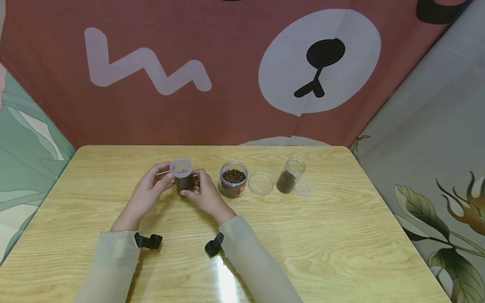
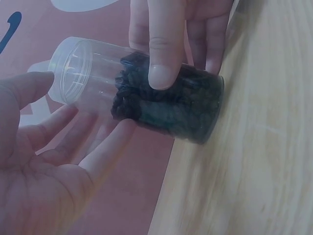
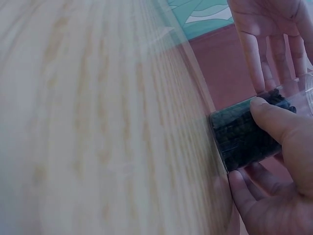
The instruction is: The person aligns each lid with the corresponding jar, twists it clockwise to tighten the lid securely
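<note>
held jar (image 1: 184,182), wide jar (image 1: 232,190) blocking its right; tabletop (image 1: 352,244) free front right

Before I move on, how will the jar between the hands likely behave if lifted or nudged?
The jar may feel bottom-heavy, since its dark contents sit in the lower part. Its clear wall looks smooth, so it could be slippery. Being cylindrical, it would probably roll if it tipped onto its side.

Toward the far side of the tabletop (image 1: 341,252), a narrow jar (image 1: 184,182) is held at left between the left hand (image 1: 147,191) and the right hand (image 1: 207,194). To its right, a wide jar (image 1: 227,190), a large lid (image 1: 261,183) and a second jar (image 1: 289,176) are ranged in turn; a small lid (image 1: 303,188) is set just right of the last.
</note>
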A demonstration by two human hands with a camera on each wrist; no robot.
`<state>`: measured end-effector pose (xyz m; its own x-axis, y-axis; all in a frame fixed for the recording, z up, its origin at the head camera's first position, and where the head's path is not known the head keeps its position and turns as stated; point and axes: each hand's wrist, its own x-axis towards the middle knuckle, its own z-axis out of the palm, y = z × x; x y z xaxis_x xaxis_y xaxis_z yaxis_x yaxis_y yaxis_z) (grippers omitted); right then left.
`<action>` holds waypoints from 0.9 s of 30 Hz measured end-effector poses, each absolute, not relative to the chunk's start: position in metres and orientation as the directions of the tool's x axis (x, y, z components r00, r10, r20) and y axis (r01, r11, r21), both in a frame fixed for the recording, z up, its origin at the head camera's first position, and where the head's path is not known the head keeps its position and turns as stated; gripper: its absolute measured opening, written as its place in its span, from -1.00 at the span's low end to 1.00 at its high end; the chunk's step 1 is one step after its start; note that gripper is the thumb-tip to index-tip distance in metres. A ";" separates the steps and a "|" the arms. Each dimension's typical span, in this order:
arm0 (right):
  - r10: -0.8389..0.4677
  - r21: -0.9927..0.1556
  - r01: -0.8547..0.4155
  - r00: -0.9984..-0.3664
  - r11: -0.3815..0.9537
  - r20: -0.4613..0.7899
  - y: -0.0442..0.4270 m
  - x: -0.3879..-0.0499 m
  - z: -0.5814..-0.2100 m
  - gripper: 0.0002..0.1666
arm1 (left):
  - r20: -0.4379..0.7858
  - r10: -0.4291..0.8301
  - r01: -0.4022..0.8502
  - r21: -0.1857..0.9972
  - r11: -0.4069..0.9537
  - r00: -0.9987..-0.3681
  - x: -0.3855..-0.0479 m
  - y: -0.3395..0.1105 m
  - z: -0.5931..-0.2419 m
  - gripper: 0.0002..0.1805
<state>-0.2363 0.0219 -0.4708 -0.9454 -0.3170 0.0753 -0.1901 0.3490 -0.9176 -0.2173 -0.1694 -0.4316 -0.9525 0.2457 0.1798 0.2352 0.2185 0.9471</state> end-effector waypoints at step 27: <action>-0.320 -0.945 -0.115 -0.947 0.307 0.011 0.033 -0.222 -0.471 -0.34 | 0.276 0.120 0.300 0.900 0.317 -0.954 -0.214 -0.166 -0.423 -0.59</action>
<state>-0.2218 0.0329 -0.4707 -0.9473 -0.3200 0.0114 -0.1152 0.3074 -0.9446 -0.2136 -0.1664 -0.4228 -0.9537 0.1204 0.2756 0.3000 0.3166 0.8999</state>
